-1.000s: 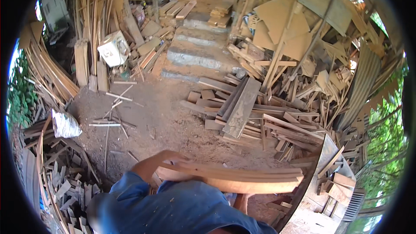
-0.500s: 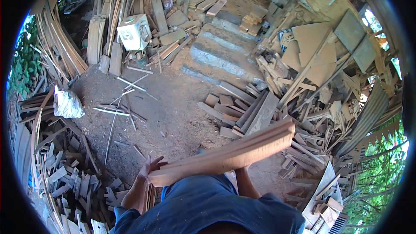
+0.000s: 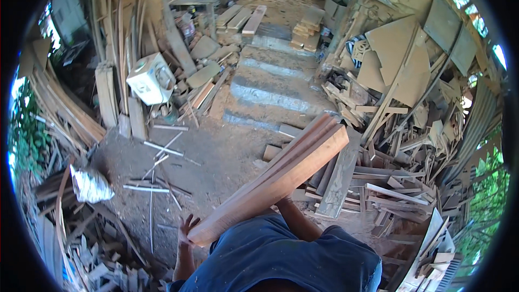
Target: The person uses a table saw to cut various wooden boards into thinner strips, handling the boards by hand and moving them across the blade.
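I carry a stack of long reddish-brown wooden planks (image 3: 278,184) across the front of my body, tilted with its far end up to the right. At the lower left end, my left hand (image 3: 187,231) bears against the planks, its visible fingers spread beyond the wood and the rest partly hidden. My right hand (image 3: 285,201) holds the stack from beneath, near its middle; the planks cover its fingers. Below the far end, more boards (image 3: 339,176) lie on the ground.
Dirt-covered steps (image 3: 270,97) rise ahead, with stacked planks (image 3: 254,20) beyond them. Thin sticks (image 3: 162,154) lie on the ground at left, near a white sack (image 3: 91,185). Scrap wood (image 3: 400,194) heaps up at right. A white box-shaped appliance (image 3: 151,79) stands by leaning boards.
The stack has swung, its far end moving forward and leftward so it points more toward the steps. Both hands have moved with it. The view has shifted, showing more of the area ahead.
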`<state>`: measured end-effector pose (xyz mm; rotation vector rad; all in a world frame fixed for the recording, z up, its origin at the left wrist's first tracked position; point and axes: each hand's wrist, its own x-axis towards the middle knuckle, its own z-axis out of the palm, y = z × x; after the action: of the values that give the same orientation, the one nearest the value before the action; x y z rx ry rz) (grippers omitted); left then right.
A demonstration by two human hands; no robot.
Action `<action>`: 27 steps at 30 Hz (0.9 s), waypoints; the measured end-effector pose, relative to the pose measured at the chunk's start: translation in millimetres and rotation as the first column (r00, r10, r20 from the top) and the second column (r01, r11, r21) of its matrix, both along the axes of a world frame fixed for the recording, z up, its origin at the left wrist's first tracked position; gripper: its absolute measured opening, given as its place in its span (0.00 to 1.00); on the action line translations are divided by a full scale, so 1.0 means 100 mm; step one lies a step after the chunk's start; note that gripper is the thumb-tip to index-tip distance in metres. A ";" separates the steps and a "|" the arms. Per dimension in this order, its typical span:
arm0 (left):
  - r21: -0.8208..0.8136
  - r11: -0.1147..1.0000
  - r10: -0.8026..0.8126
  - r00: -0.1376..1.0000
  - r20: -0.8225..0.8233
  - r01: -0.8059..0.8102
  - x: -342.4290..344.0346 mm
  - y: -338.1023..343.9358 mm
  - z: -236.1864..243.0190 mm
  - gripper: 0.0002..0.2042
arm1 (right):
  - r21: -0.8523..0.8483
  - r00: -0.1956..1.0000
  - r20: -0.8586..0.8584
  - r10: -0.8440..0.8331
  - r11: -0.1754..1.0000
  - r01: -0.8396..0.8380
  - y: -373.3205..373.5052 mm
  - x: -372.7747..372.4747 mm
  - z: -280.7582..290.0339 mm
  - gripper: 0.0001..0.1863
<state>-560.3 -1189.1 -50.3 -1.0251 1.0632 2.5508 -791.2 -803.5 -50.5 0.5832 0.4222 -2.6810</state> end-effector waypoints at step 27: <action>0.201 0.976 -0.074 0.997 -0.039 0.080 -7.44 -1.23 -0.62 0.37 | -0.008 0.988 0.041 -0.148 0.989 0.149 -0.87 -6.82 -0.56 0.35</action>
<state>-1303.9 -1311.9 -112.6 -0.8773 0.8122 2.5555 -1473.2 -890.7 -106.2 0.6899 0.3661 -2.8051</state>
